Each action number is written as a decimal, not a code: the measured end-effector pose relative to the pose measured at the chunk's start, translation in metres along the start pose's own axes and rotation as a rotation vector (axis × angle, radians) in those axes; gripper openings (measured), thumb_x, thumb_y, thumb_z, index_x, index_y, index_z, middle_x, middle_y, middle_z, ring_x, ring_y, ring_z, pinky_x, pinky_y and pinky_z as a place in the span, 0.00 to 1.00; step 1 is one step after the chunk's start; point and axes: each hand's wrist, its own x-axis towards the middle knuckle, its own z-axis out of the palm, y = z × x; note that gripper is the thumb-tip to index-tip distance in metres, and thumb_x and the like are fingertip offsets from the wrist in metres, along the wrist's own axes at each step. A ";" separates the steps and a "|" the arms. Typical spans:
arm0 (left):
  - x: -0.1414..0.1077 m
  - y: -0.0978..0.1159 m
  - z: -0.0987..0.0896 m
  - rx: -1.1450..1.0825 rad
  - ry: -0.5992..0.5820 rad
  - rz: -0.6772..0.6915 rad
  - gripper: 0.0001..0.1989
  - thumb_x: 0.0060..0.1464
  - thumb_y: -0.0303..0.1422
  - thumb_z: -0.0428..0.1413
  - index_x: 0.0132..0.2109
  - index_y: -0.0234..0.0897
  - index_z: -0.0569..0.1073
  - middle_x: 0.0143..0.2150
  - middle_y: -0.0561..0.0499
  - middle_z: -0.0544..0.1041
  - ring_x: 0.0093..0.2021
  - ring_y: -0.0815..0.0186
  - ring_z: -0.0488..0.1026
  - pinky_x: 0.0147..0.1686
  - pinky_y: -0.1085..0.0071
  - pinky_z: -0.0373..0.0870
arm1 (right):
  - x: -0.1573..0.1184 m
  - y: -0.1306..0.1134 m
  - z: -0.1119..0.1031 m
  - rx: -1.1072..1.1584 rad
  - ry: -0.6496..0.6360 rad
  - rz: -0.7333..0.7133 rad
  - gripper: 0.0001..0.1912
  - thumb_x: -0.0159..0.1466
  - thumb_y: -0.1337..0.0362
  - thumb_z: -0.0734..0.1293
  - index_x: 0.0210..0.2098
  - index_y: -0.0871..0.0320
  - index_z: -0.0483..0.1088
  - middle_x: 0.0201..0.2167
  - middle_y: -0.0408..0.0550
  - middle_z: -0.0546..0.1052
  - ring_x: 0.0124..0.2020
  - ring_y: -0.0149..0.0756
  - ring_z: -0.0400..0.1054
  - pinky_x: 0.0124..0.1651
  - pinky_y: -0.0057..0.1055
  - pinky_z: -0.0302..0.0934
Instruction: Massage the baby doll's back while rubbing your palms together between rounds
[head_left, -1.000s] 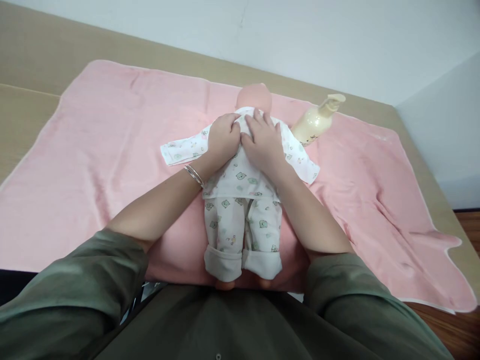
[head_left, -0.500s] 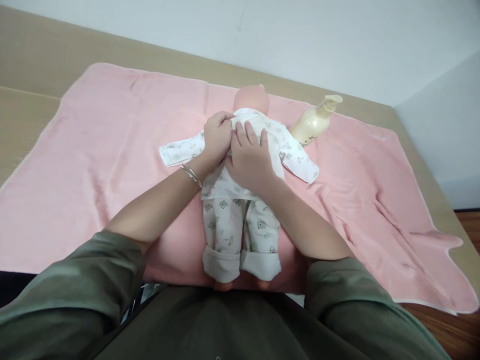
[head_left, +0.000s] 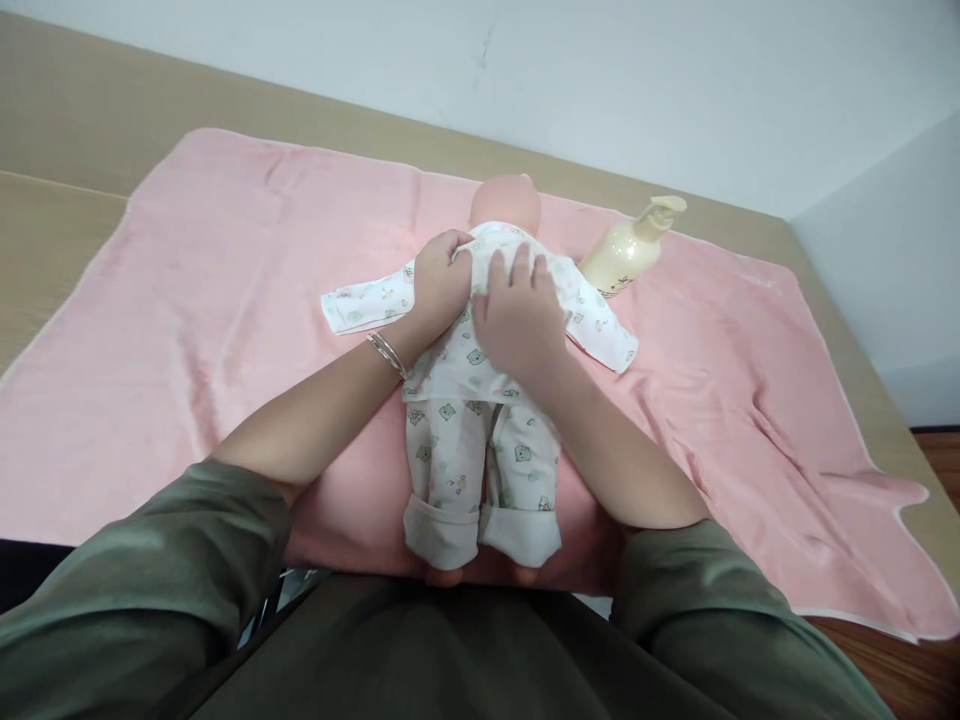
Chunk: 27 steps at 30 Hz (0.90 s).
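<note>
While a wooden table (head_left: pixel 45 240) fills most of the width, a pink cloth (head_left: pixel 225 300) covers much of it, thin and softly creased, its rounded corners edged with a paler line. Upon the cloth, along its near middle, lies a doll (head_left: pixel 480 385), seemingly face down (no face shows), with its feet toward the wearer.

Judging from how things lie, the dressing looks complete: the doll's top (head_left: pixel 450 375) sits on the shoulders with both sleeves stretched outward, and the trousers (head_left: pixel 448 460) reach down to thick turned-up cuffs. What seems unfinished is the handling of the back, since both hands are on it; how much of that is left, I cannot tell. Both garments are matte white fabric, scattered with small animal prints.

A pump bottle (head_left: pixel 622 255), glossy, rounded and pale yellow, slants beside the doll's right sleeve; the doll's bare head (head_left: pixel 506 205) is smooth and round above the collar.

The right hand (head_left: pixel 521 315), slightly blurred, lies over the back with its fingers spread. The left hand (head_left: pixel 442 280) is curled by the shoulder; whether it pinches the fabric is unclear. Smallest are the slim, shiny bracelets (head_left: pixel 386 355) at the left wrist.
</note>
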 end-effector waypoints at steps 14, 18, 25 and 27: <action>-0.002 0.001 -0.001 0.062 -0.010 0.039 0.13 0.56 0.22 0.50 0.40 0.38 0.78 0.45 0.47 0.85 0.50 0.56 0.80 0.57 0.57 0.78 | 0.032 0.034 0.001 0.130 -0.044 0.069 0.35 0.75 0.59 0.54 0.77 0.71 0.53 0.79 0.66 0.54 0.82 0.63 0.44 0.82 0.62 0.41; 0.000 -0.004 -0.001 0.096 -0.029 0.045 0.15 0.57 0.22 0.48 0.42 0.38 0.78 0.47 0.47 0.85 0.51 0.56 0.80 0.58 0.58 0.77 | 0.004 0.002 0.005 0.053 -0.005 -0.126 0.35 0.70 0.66 0.57 0.76 0.66 0.57 0.81 0.59 0.53 0.83 0.60 0.40 0.83 0.63 0.35; -0.002 -0.006 0.002 0.217 -0.069 0.152 0.16 0.60 0.24 0.49 0.47 0.40 0.78 0.52 0.43 0.83 0.57 0.53 0.77 0.65 0.54 0.72 | 0.048 0.044 0.011 0.196 0.017 -0.010 0.30 0.74 0.58 0.54 0.73 0.56 0.62 0.78 0.53 0.61 0.79 0.55 0.51 0.80 0.65 0.46; -0.004 -0.004 0.002 0.192 -0.070 0.138 0.16 0.59 0.24 0.49 0.47 0.40 0.78 0.53 0.44 0.83 0.57 0.53 0.77 0.65 0.54 0.72 | 0.056 0.053 0.011 0.205 0.031 0.016 0.30 0.75 0.56 0.53 0.73 0.56 0.63 0.76 0.54 0.64 0.77 0.53 0.55 0.79 0.62 0.49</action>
